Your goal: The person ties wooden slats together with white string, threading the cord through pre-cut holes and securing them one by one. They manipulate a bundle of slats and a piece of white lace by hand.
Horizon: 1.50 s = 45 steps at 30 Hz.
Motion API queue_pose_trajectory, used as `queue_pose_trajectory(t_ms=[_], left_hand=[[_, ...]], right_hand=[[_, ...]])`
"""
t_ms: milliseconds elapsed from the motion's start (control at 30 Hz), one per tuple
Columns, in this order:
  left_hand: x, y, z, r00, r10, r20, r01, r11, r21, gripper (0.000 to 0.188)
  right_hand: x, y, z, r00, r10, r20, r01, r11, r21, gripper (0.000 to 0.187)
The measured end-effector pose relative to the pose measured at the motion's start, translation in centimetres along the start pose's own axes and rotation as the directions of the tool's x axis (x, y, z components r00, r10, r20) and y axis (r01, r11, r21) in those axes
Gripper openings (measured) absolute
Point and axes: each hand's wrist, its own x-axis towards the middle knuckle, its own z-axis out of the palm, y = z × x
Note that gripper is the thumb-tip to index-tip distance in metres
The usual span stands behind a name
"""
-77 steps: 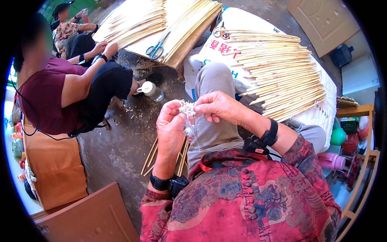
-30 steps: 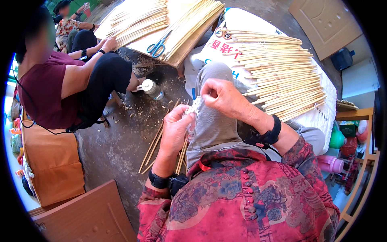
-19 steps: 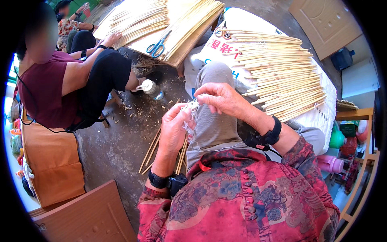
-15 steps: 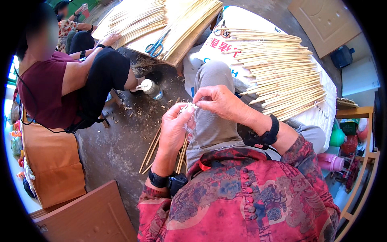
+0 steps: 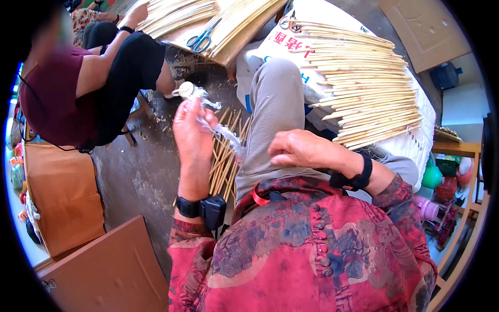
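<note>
My left hand (image 5: 192,130), raised beyond my left knee, pinches a tangle of whitish string (image 5: 227,134). Part of the tangle sticks up above the fingertips, and a loose length trails down toward my grey trouser leg (image 5: 273,114). Over my lap, my right hand (image 5: 297,150) is apart from the left, its fingers curled in. A thin strand lies near it across my thigh, but whether the fingers hold thread is too small to tell. Below the tangle, several thin peeled sticks (image 5: 224,174) lie on the floor.
Many pale sticks (image 5: 364,86) lie on a white sack (image 5: 426,122) at right, with small scissors (image 5: 287,22) at their far end. Blue-handled scissors (image 5: 199,41) rest on a board of sticks. A white-lidded bottle (image 5: 185,89) stands behind my left hand. A person in maroon (image 5: 52,104) sits at left.
My hands have parted: the left moved left and outward with the string, the right drew down toward my lap. The bunched string now hangs out loosely. The view has shifted slightly.
</note>
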Motion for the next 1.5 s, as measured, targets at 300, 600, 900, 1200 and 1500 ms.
queue_pose_trajectory(t_ms=[300,600,900,1200,1500], left_hand=[[1.2,2.5,-4.8,0.983,0.128,-0.13,-0.124,0.992,0.038,0.009],[2.8,0.4,-7.3,0.963,0.141,-0.23,-0.151,0.988,-0.026,0.009],[4.5,-2.1,-8.2,0.913,0.061,-0.403,-0.126,0.983,-0.137,0.008],[5.2,-1.3,-11.8,0.801,0.184,-0.569,-0.119,0.982,0.149,0.009],[2.9,-1.8,-21.5,0.776,0.346,-0.527,-0.038,0.86,0.508,0.009]], right_hand=[[-3.2,1.5,0.7,0.994,0.076,0.081,-0.083,0.993,0.086,0.017],[-4.8,0.2,-2.0,0.966,-0.011,-0.259,0.027,0.998,0.058,0.014],[-11.9,-1.2,-2.2,0.984,0.048,-0.171,-0.08,0.979,-0.188,0.005],[-17.6,-0.7,-6.9,0.74,0.309,-0.598,-0.306,0.946,0.111,0.006],[-28.2,4.1,-17.9,0.218,-0.124,-0.968,-0.778,0.577,-0.249,0.023]])
